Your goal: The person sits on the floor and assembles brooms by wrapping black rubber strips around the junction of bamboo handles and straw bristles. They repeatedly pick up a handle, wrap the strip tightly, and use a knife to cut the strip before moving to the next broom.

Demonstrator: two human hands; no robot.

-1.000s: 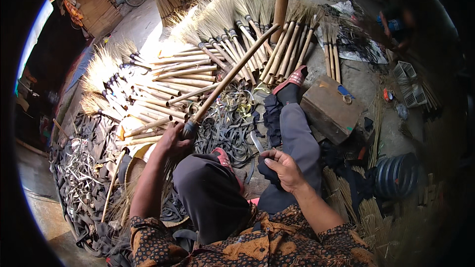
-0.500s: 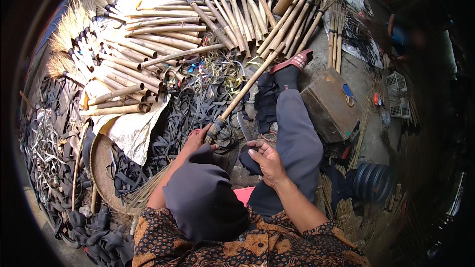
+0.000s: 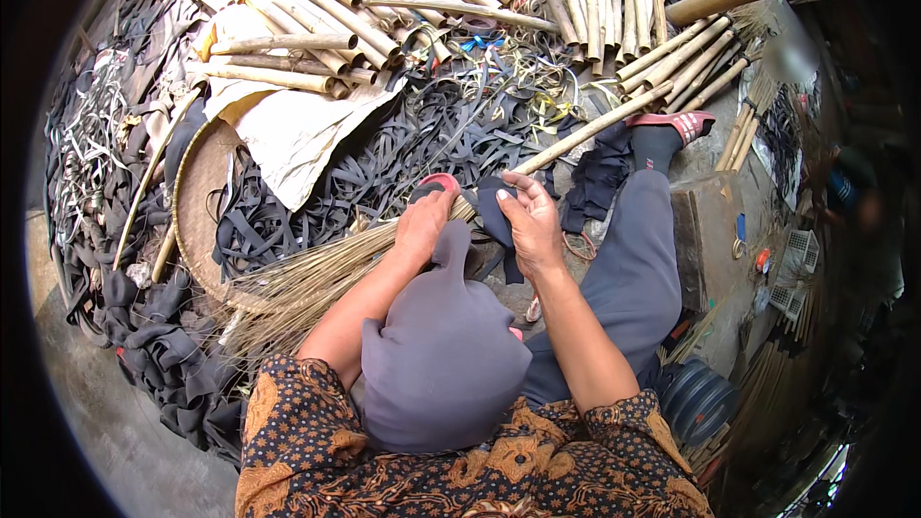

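A stick broom lies slantwise across my lap, its bamboo handle (image 3: 602, 125) reaching up to the right. Its straw bristles (image 3: 317, 293) fan out toward the lower left. My left hand (image 3: 425, 228) is wrapped round the straw near the head. Just to its right, my right hand (image 3: 533, 225) pinches a black rubber strip (image 3: 493, 216) beside the broom's binding. The binding itself is mostly hidden by the strip and my hands. No knife blade shows now. My raised left knee (image 3: 441, 355) is between my arms.
Finished brooms (image 3: 614, 0) and bamboo handles (image 3: 326, 0) lie piled ahead. Black rubber strips (image 3: 460, 134) cover the floor around a round woven tray (image 3: 180, 221) and white sacking (image 3: 307, 134). On the right stand a wooden box (image 3: 708, 230) and a blue plastic bottle (image 3: 698, 398).
My view has shifted, so the scene sits differently. My right hand has come up close to the broom head and my left hand. The knife seen by my right hand is out of sight.
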